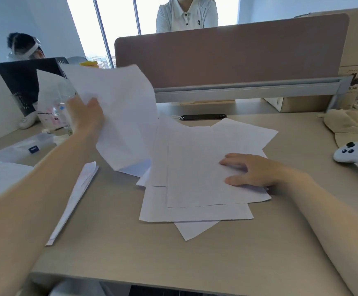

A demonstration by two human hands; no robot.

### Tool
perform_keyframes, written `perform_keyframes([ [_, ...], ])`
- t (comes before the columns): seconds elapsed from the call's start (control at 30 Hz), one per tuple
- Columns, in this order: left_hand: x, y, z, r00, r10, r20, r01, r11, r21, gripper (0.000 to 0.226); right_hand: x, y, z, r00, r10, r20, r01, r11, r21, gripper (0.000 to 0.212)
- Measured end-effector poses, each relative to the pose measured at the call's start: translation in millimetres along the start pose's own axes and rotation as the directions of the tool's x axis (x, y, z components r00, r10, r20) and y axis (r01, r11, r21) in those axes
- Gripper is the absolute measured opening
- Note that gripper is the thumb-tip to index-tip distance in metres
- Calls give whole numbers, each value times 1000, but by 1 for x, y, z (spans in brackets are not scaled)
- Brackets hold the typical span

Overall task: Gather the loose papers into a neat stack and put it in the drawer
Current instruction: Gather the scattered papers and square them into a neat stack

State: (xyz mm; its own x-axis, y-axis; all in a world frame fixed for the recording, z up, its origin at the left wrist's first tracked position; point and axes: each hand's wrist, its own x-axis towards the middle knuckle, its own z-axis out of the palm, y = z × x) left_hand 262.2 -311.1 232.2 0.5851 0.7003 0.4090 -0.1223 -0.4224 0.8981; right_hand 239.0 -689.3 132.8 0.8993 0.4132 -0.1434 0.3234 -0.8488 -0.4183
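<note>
A loose pile of white papers (195,178) lies fanned out on the beige desk (173,257), its sheets askew. My right hand (252,169) rests flat on the pile's right side, fingers spread. My left hand (86,114) is raised above the desk's left part and grips a few white sheets (120,116), which hang curved in the air and hide part of the pile. More white paper (75,195) lies on the desk under my left forearm. No drawer is in view.
A brown divider screen (227,58) closes off the back of the desk. A white game controller (355,157) and beige cloth (353,127) lie at the right. A clear plastic box (22,148), bottles and a black monitor (24,82) stand left. Two persons sit beyond the divider.
</note>
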Motion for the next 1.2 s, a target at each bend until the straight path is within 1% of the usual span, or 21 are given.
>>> perform_keyframes([
  [0.07,17,13,-9,997,-69,-39,68,997,-41,30,-1,1,0,1000,-12,-9,13,1000,16,64],
  [0.13,31,15,-14,981,-186,51,192,962,-192,7,-1,2,0,1000,-14,-20,15,1000,22,64],
  [0.17,32,14,-15,970,-225,88,238,948,-210,12,-1,1,-1,1000,-12,-23,13,1000,23,64],
  [0.2,31,12,-15,956,-263,128,284,940,-188,14,-1,1,-1,1000,-11,-25,12,1000,29,64],
  [0.23,30,9,-14,946,-288,152,312,934,-176,5,-2,0,-2,1000,-8,-27,9,999,35,64],
  [0.3,23,3,-12,915,-332,227,363,925,-110,19,-3,1,-2,1000,-2,-25,3,999,43,63],
  [0.33,19,-1,-11,904,-334,266,363,929,-68,28,-3,0,-3,1000,-1,-24,2,999,44,62],
  [0.43,1,-13,-2,861,-323,393,322,944,71,37,-4,-1,-4,1000,-1,-24,1,1000,21,55],
  [0.5,-16,-20,10,849,-270,455,241,963,122,29,-5,-3,-5,999,9,-51,-7,998,54,47],
  [0.57,-38,-25,24,804,-250,540,194,968,159,15,-3,-2,-4,992,43,-122,-23,986,164,37],
  [0.63,-56,-30,36,756,-256,602,168,965,199,7,0,1,-6,953,161,-258,-77,948,307,27],
  [0.67,-60,-36,41,749,-268,606,152,960,237,12,1,3,-8,913,259,-316,-118,907,405,25],
  [0.73,-60,-39,46,730,-324,602,142,933,329,28,0,7,-13,831,427,-356,-190,820,540,31],
  [0.8,-56,-38,46,705,-378,600,185,915,359,45,0,8,-18,802,513,-306,-222,732,644,36],
  [0.9,-54,-31,48,625,-440,645,322,898,301,51,-1,-5,-22,819,557,-140,-201,507,838,27],
  [0.93,-55,-29,48,602,-448,661,348,892,288,49,-1,-9,-21,820,560,-119,-210,486,848,28],
  [1.03,-62,-29,51,513,-481,711,439,859,265,46,-3,-18,-18,833,548,-76,-195,420,886,55],
  [1.07,-66,-29,52,474,-482,737,460,849,260,50,-4,-20,-17,840,539,-62,-187,395,899,55],
  [1.1,-71,-28,54,443,-476,760,472,844,254,49,-5,-22,-15,846,530,-62,-179,392,902,47],
  [1.13,-77,-26,55,419,-465,780,476,844,248,44,-5,-23,-13,848,524,-73,-176,409,895,37],
  [1.2,-91,-26,58,385,-436,813,483,846,225,35,-2,-25,-7,845,524,-110,-191,486,853,33],
])
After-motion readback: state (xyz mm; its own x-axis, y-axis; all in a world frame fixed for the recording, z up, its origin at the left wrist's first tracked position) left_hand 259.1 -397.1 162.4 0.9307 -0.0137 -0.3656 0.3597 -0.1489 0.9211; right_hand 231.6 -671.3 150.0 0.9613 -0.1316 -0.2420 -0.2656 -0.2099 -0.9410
